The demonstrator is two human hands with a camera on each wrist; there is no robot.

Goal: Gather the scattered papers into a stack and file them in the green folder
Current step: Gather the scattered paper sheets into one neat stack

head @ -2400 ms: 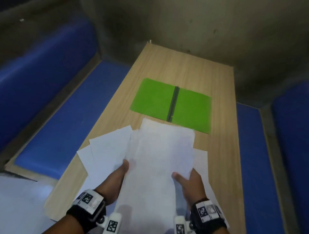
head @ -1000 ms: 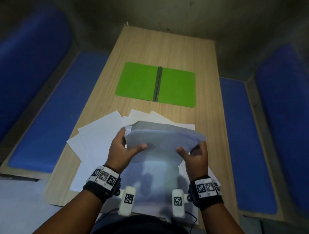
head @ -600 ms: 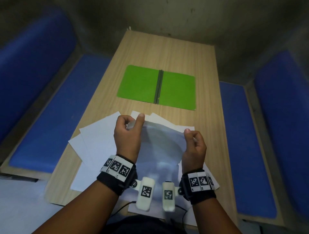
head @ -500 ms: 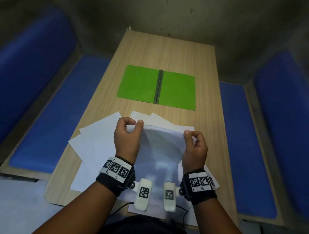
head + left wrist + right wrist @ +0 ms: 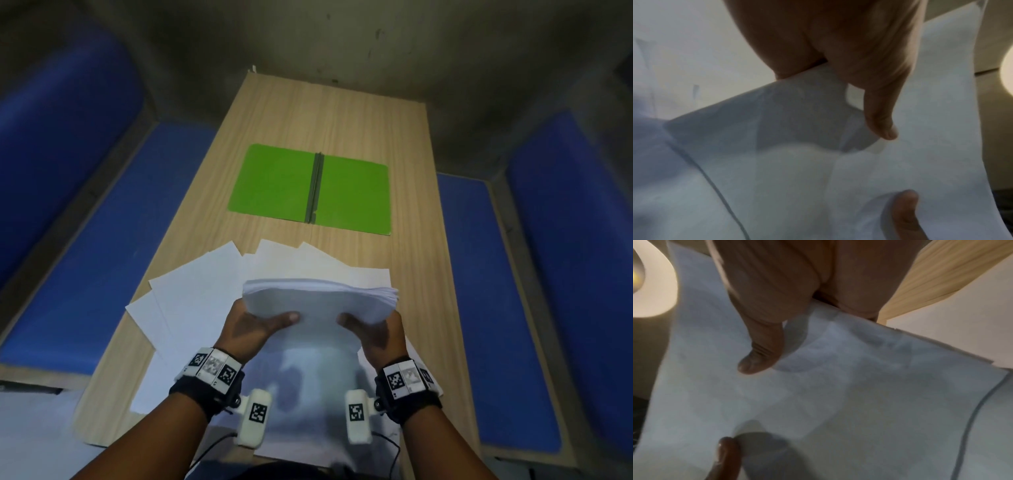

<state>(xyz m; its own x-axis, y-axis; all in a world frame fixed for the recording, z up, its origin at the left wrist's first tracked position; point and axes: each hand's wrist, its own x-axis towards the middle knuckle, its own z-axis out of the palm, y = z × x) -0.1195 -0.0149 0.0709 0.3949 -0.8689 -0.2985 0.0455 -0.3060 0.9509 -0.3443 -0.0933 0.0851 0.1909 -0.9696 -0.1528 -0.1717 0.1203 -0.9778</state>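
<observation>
A stack of white papers (image 5: 318,299) is held upright above the table, its bottom edge over loose sheets. My left hand (image 5: 255,325) grips its left side, thumb across the near face. My right hand (image 5: 373,330) grips the right side the same way. Both wrist views show a thumb pressed on the stack (image 5: 900,162) (image 5: 838,394), with fingers hidden behind it. The green folder (image 5: 311,190) lies open and flat farther up the table, apart from both hands. Several loose white sheets (image 5: 198,291) fan out to the left under and behind the stack.
The narrow wooden table (image 5: 329,113) runs away from me to a dark wall. Blue cushioned benches (image 5: 96,222) (image 5: 479,308) flank it on both sides. More white sheets (image 5: 157,383) hang over the table's near left edge.
The hands have come down from the stack's top edge to its sides, thumbs now on the near face. The stack stands squarer and its top edge looks evened.
</observation>
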